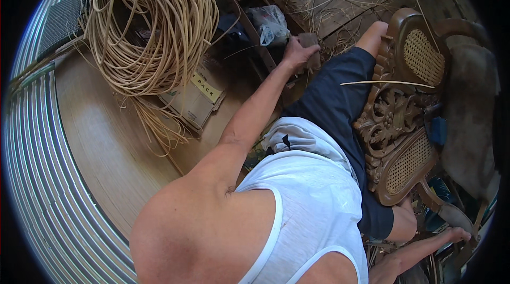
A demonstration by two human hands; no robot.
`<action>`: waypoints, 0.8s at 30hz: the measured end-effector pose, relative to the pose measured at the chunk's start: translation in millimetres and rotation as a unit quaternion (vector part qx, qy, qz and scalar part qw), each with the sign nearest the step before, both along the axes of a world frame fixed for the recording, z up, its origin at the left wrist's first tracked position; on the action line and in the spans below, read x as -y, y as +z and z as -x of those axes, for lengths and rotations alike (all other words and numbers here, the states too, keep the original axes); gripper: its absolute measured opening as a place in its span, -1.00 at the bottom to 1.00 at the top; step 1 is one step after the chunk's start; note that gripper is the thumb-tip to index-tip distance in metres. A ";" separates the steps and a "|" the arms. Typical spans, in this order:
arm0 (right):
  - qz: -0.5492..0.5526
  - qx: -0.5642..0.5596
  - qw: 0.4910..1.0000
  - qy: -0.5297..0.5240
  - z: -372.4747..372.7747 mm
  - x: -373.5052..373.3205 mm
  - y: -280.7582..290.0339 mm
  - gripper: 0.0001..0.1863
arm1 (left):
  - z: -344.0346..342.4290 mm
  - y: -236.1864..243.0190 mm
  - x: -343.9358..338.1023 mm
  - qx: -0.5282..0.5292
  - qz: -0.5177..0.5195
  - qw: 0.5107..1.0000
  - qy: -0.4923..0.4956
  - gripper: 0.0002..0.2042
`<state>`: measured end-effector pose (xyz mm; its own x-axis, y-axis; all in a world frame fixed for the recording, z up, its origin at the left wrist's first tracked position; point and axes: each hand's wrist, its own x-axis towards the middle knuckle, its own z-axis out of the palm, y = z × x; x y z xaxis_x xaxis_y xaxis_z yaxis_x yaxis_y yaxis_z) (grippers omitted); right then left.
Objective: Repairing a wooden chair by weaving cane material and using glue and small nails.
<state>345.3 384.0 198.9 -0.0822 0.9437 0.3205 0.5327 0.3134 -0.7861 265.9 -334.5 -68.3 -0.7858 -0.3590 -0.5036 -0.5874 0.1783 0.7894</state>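
Observation:
My left hand (298, 54) is stretched out past my left thigh, its fingers closed around a small brown block-shaped piece (310, 40). I cannot make out what the piece is made of. Across my lap and legs lies a carved wooden chair frame (390, 111), with an upper woven cane panel (424, 56) and a lower cane panel (409, 168). A loose cane strip (387, 82) crosses the carving. At the lower right, my right hand (458, 234) grips the end of the chair's curved wooden armrest (455, 218); some of its fingers are hidden.
A large coil of rattan (154, 29) hangs at the upper left, over cardboard (194, 98) on a wooden board (101, 124). A clear plastic bag (270, 23) sits beyond my left hand. Cane scraps (340, 5) litter the floor. Something blue (438, 131) rests by the chair.

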 end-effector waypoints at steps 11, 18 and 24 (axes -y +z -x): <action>-0.006 0.002 1.000 -0.015 7.3 32.2 8.2 -0.08 | 25.4 27.3 115.0 -0.235 -0.007 0.953 0.193 -0.26; 0.042 -0.052 0.997 -0.028 17.4 66.9 13.9 -0.11 | -62.8 33.3 142.5 -0.132 0.345 0.904 0.216 -0.25; -0.039 0.000 0.999 0.005 4.3 4.8 -1.8 -0.02 | -47.5 -15.2 228.9 0.059 0.424 0.885 0.183 -0.14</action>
<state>341.0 379.1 197.0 -0.0915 0.9146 0.3938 0.5290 0.3797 -0.7590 313.4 -563.4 -83.4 -0.4981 -0.8671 -0.0020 -0.7984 0.4577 0.3913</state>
